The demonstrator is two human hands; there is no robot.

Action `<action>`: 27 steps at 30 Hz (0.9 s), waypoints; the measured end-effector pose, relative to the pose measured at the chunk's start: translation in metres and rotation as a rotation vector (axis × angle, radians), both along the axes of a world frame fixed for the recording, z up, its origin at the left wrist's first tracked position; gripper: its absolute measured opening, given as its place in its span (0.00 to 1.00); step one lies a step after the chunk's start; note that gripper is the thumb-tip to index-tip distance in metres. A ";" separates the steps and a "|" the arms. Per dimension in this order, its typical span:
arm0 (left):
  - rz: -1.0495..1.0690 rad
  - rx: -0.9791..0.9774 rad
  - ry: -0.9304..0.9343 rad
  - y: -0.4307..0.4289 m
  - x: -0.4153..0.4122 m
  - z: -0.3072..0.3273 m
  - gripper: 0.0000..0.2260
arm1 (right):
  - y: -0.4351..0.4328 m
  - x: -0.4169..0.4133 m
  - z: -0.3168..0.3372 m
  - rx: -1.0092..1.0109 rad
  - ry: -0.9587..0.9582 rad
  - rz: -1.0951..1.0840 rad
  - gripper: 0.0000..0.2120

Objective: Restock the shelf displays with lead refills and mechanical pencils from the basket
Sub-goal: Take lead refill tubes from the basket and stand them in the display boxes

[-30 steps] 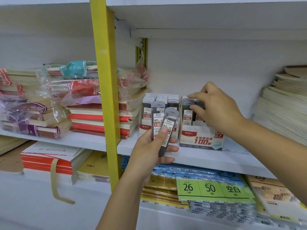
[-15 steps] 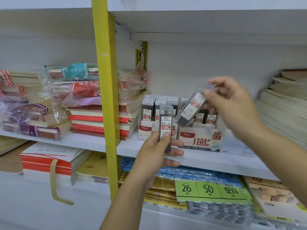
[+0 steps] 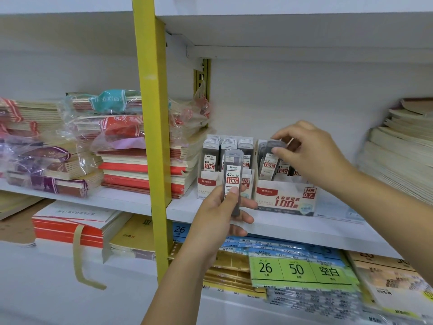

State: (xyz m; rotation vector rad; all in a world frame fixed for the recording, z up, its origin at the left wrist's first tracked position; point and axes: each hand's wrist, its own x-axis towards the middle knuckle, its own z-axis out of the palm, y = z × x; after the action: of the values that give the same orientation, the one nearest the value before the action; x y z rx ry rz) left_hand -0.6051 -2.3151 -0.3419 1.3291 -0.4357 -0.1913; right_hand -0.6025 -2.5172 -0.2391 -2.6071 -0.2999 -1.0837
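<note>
Two white display boxes stand side by side on the white shelf (image 3: 293, 228). The left box (image 3: 206, 184) is packed with grey 0.5 lead refill cases. The right box (image 3: 285, 198), marked HB 0.7, holds several more. My left hand (image 3: 218, 219) grips one upright 0.7 lead refill case (image 3: 232, 177) in front of the left box. My right hand (image 3: 311, 156) pinches the top of another lead refill case (image 3: 271, 160), which stands slightly tilted in the left part of the 0.7 box. No basket or mechanical pencils are visible.
A yellow upright post (image 3: 152, 137) divides the shelving just left of my left arm. Wrapped notebook stacks (image 3: 131, 146) fill the shelf to the left, paper stacks (image 3: 403, 151) the right. Loose-leaf packs with green labels (image 3: 297, 269) lie on the shelf below.
My right hand took one case from my left hand, carried it right and lowered it into the 0.7 box. My left hand went from two cases to one.
</note>
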 end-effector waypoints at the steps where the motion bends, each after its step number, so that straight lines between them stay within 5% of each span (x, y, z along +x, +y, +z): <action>1: 0.001 -0.001 -0.002 0.000 0.000 0.000 0.10 | 0.000 0.004 -0.003 0.001 0.031 -0.026 0.11; 8: -0.003 -0.015 -0.009 0.000 0.001 -0.001 0.08 | 0.006 0.010 -0.013 0.000 0.080 -0.106 0.13; 15: -0.001 -0.013 -0.014 0.000 0.000 0.000 0.09 | 0.006 0.011 -0.004 0.321 0.224 -0.022 0.05; 22: 0.007 -0.025 -0.005 -0.003 -0.001 0.002 0.08 | 0.016 0.000 -0.006 -0.062 0.065 -0.168 0.16; 27: 0.006 -0.035 -0.045 -0.010 -0.002 0.008 0.09 | 0.033 -0.028 -0.004 0.403 0.281 0.296 0.09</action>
State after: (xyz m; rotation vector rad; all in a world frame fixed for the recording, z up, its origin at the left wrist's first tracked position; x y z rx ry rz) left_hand -0.6068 -2.3249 -0.3342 1.3017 -0.4711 -0.1487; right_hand -0.6309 -2.4840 -0.2434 -2.2265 -0.3470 -0.5951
